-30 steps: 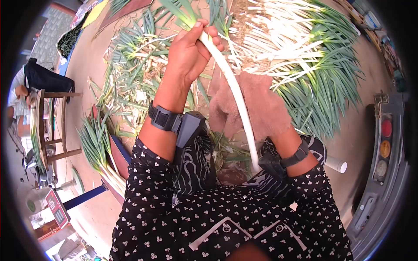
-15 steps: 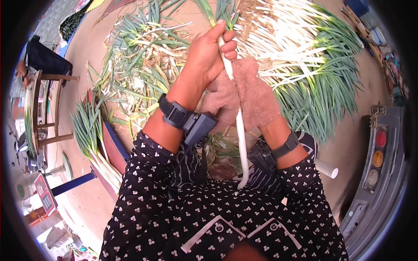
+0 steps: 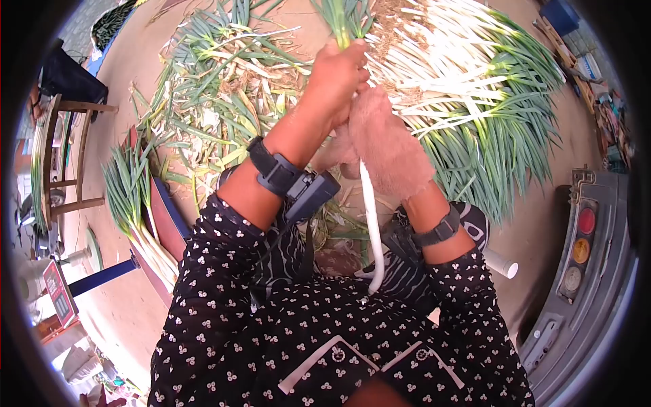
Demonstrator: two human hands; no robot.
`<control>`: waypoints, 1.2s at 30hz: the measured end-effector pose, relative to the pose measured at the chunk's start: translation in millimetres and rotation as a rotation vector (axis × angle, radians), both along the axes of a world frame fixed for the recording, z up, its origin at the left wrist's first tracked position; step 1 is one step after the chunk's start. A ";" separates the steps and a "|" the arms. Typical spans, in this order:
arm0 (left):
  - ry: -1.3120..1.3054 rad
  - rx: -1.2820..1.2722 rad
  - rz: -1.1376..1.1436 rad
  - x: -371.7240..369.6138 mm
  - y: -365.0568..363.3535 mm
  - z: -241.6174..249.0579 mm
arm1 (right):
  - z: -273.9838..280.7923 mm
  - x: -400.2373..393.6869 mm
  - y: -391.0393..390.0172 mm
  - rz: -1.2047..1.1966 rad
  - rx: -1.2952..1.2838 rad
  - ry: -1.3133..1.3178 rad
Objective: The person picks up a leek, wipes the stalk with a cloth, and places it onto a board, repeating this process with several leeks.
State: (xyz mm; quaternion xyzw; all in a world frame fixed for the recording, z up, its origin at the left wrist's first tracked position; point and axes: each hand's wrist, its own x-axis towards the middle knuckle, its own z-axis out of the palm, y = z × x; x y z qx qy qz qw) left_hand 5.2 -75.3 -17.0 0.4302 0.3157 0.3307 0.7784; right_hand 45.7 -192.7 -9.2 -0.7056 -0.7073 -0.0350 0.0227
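A long green onion (image 3: 371,217) runs down the middle, its bent white lower end against the patterned black garment. My left hand (image 3: 339,78) is closed around it near the top, where the green leaves (image 3: 341,22) fan out. Just below, my right hand (image 3: 390,146) is wrapped in a pinkish-brown cloth (image 3: 400,159) that closes around the white stalk. The cloth hides most of the right fingers. The two hands touch or nearly touch. Straps with dark devices sit on both wrists.
A large heap of green onions (image 3: 488,108) lies at the right. Stripped leaves and peelings (image 3: 224,122) cover the ground at the left, beside a small bundle (image 3: 132,197). A wooden stool (image 3: 78,156), a scale (image 3: 60,295) and a vehicle's rear (image 3: 583,271) stand around.
My right hand and cloth have moved up the stalk to just under my left hand, and the cloth has closed more tightly around it. My left hand has turned slightly.
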 end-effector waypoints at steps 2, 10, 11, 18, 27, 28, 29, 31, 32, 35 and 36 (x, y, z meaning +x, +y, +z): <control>-0.073 -0.088 -0.006 -5.2 5.2 6.2 | -4.7 1.4 -1.4 -0.066 -0.008 0.151; -0.239 -0.156 -0.032 -19.0 32.4 4.3 | -4.7 -0.3 1.9 0.343 0.175 0.052; -0.205 -0.124 -0.007 -19.8 33.6 4.1 | 0.1 -3.0 2.9 0.310 0.140 0.031; -0.073 -0.074 -0.124 -8.2 10.2 -3.5 | -27.1 5.9 5.5 0.173 0.232 -0.702; -0.186 -0.120 -0.123 -18.3 25.9 0.0 | -1.9 0.7 -8.2 0.276 0.027 -0.528; -0.168 -0.096 -0.102 -18.9 25.3 2.1 | -2.7 -0.5 -8.5 0.288 -0.006 -0.535; -0.151 -0.072 -0.083 -19.2 24.1 4.1 | 0.1 -2.8 -7.3 0.284 0.021 -0.574; -0.097 -0.054 -0.055 -11.7 13.4 0.0 | 7.4 -7.4 -7.5 0.271 0.068 -0.648; -0.071 -0.025 -0.043 -6.6 5.0 0.6 | 4.3 -6.1 -7.9 0.236 0.064 -0.613; -0.089 0.063 0.001 2.0 -1.2 -2.4 | -15.3 7.6 -0.4 0.171 0.159 -0.407; -0.102 0.094 0.020 5.8 -1.8 -3.4 | -23.6 16.4 0.5 0.180 0.262 -0.263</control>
